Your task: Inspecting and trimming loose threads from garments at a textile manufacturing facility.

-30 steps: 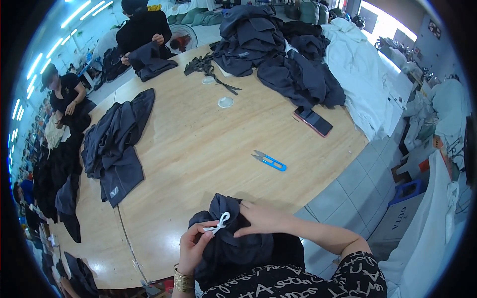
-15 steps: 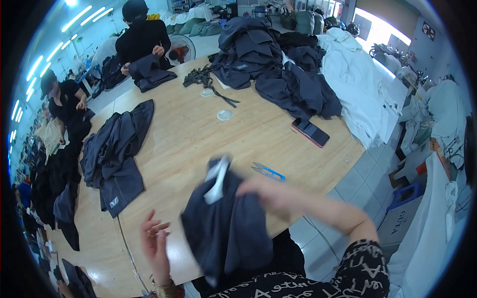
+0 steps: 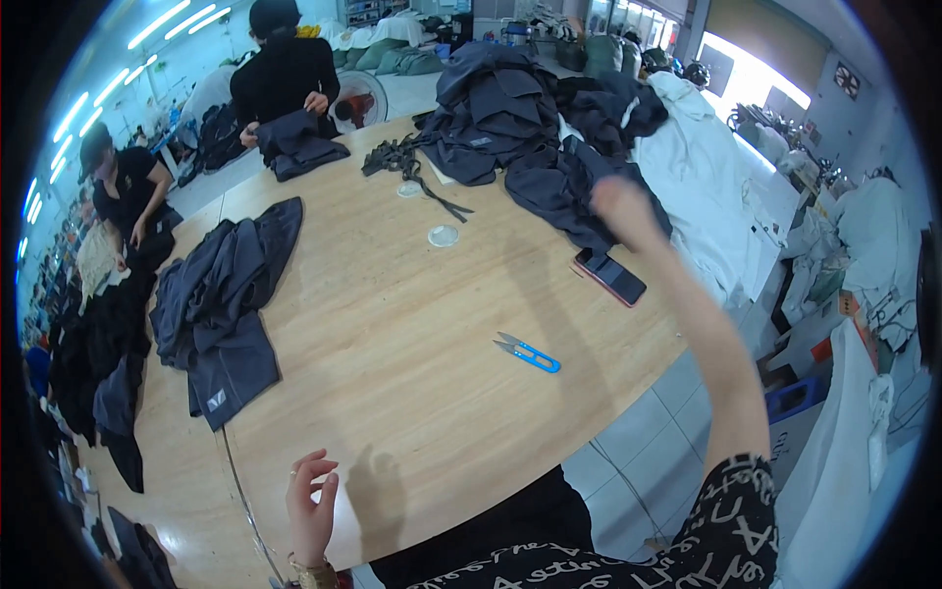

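My right arm reaches far across the table. My right hand (image 3: 623, 209) is over a dark grey garment (image 3: 549, 191) at the front of the heap, and motion blur smears its fingers. Low on the left, my left hand (image 3: 312, 501) hovers above the table edge, empty, with loosely bent fingers apart. Between the hands lies a pair of blue thread snips (image 3: 530, 353) on bare wood. Just short of my right hand rests a dark phone (image 3: 611, 277) with a reddish rim. Behind it, a dark garment (image 3: 643, 110) with a white strip lies on the heap's right side.
A large pile of dark garments (image 3: 496, 103) stands at the back, beside white cloth (image 3: 702, 177). Dark straps (image 3: 397, 157) and a round clear disc (image 3: 444, 236) lie on the wooden table (image 3: 373, 304). More garments (image 3: 221, 294) are at left; two people (image 3: 285, 79) handle cloth beyond.
The dark grey garment with the white strip has left my right hand and lies at the far-right heap. My right arm has swung forward and right. My left hand has dropped slightly.
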The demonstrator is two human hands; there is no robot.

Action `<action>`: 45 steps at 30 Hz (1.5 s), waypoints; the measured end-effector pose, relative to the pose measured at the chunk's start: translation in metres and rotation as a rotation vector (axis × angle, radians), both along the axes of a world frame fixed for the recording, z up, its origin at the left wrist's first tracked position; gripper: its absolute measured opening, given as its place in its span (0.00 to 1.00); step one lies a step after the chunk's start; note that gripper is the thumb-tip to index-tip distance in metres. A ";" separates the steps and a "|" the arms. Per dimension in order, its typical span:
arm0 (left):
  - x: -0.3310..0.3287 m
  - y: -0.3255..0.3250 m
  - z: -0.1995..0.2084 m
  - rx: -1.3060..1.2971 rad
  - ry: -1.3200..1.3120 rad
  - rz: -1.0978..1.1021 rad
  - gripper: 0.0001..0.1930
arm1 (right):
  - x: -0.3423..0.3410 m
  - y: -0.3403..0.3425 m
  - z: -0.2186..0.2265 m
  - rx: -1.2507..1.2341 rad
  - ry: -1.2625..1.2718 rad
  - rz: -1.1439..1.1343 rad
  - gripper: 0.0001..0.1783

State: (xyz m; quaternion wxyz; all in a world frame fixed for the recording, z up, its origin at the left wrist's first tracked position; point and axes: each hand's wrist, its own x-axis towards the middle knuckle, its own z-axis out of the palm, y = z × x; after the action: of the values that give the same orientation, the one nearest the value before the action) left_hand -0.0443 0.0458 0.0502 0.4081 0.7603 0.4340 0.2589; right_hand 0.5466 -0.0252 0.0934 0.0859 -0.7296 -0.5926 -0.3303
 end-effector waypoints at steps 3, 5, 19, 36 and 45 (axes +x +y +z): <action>-0.014 -0.001 -0.016 0.061 0.107 -0.029 0.06 | -0.132 -0.002 -0.093 -0.144 0.615 0.029 0.23; -0.017 0.001 -0.023 0.140 0.172 -0.129 0.08 | -0.182 -0.012 -0.117 -0.053 0.460 0.068 0.26; -0.008 0.118 -0.077 0.030 0.032 0.143 0.19 | -0.228 -0.017 -0.138 -0.131 0.557 0.040 0.25; -0.101 0.382 -0.087 0.379 0.821 0.817 0.27 | -0.229 -0.013 -0.136 -0.115 0.580 0.013 0.24; -0.106 0.413 -0.085 0.422 0.804 0.738 0.32 | -0.230 -0.013 -0.135 -0.131 0.582 -0.009 0.25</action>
State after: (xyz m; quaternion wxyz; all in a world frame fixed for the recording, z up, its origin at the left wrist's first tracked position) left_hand -0.1498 0.4589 -0.0349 -0.0659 0.6623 0.7298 0.1560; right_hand 0.3162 -0.0377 -0.0420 0.2035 -0.8002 -0.5599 -0.0689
